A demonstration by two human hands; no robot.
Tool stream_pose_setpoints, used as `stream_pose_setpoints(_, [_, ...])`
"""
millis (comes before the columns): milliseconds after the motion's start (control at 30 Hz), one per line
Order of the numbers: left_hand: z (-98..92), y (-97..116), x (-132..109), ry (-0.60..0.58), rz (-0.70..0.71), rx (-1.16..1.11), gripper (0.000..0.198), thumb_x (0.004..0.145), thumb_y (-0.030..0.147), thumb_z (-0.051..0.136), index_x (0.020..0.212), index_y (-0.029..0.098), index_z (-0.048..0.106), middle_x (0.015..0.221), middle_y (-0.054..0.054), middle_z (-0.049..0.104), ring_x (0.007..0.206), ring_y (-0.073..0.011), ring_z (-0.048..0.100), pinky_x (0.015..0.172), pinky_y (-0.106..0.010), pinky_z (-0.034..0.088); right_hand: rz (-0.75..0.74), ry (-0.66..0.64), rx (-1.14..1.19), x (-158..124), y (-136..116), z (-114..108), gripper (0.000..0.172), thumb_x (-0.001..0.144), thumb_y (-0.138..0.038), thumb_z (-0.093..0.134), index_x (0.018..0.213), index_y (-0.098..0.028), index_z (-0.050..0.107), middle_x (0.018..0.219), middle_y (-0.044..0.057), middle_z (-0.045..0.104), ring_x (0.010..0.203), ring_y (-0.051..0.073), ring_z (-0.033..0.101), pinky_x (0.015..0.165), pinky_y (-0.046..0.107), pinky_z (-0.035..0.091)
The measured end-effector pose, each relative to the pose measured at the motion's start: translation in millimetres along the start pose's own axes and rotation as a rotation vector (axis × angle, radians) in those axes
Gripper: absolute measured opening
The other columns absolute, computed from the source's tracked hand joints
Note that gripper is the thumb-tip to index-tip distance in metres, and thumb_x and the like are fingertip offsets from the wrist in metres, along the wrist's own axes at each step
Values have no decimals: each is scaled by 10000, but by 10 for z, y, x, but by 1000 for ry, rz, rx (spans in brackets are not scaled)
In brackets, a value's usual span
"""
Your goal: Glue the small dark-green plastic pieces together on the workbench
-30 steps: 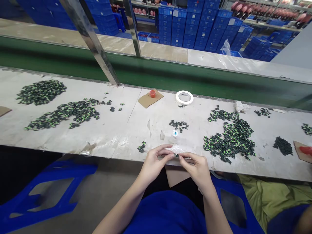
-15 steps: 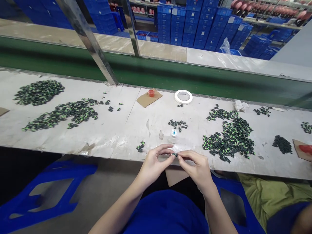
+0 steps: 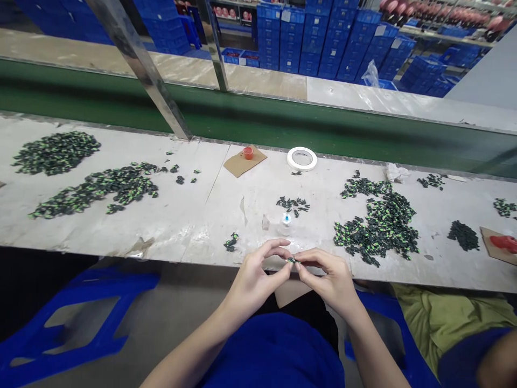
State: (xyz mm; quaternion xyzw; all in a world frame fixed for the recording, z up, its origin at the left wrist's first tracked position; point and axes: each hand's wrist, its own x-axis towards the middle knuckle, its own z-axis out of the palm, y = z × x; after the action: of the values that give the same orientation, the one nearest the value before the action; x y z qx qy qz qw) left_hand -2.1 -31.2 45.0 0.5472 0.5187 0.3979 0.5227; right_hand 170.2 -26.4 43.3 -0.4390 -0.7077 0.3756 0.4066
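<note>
My left hand (image 3: 256, 275) and my right hand (image 3: 329, 277) meet fingertip to fingertip over the near edge of the worktable (image 3: 194, 226). Together they pinch one small black-and-green part (image 3: 291, 261). Just beyond the hands stands a small clear bottle with a blue tip (image 3: 286, 223). A little clump of the same parts (image 3: 231, 242) lies to the left of the hands. A large heap of black-and-green parts (image 3: 377, 226) lies to the right, and a small scatter of them (image 3: 293, 203) sits behind the bottle.
A white tape roll (image 3: 302, 158) and a cardboard scrap bearing a small red cap (image 3: 247, 153) lie at the table's far side. More part heaps (image 3: 97, 188) spread to the left. A green conveyor (image 3: 283, 126) runs behind. Blue stools (image 3: 68, 328) stand below; another person sits at right.
Both hands have slid slightly toward me along the table edge, still pinching the small part. The view has tipped a little; nothing else has moved.
</note>
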Motion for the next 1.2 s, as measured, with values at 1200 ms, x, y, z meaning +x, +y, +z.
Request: stream_pose_setpoints(1200, [-939,-600,152,420,246,824,213,910,275,496,938,207,695,925,-80,725,946,-278,608,838,-431,485,31,423,-800,-137,746,-591,267,937,-385,441,976,-194,623,957,131,671,958,282,598,812,464,527])
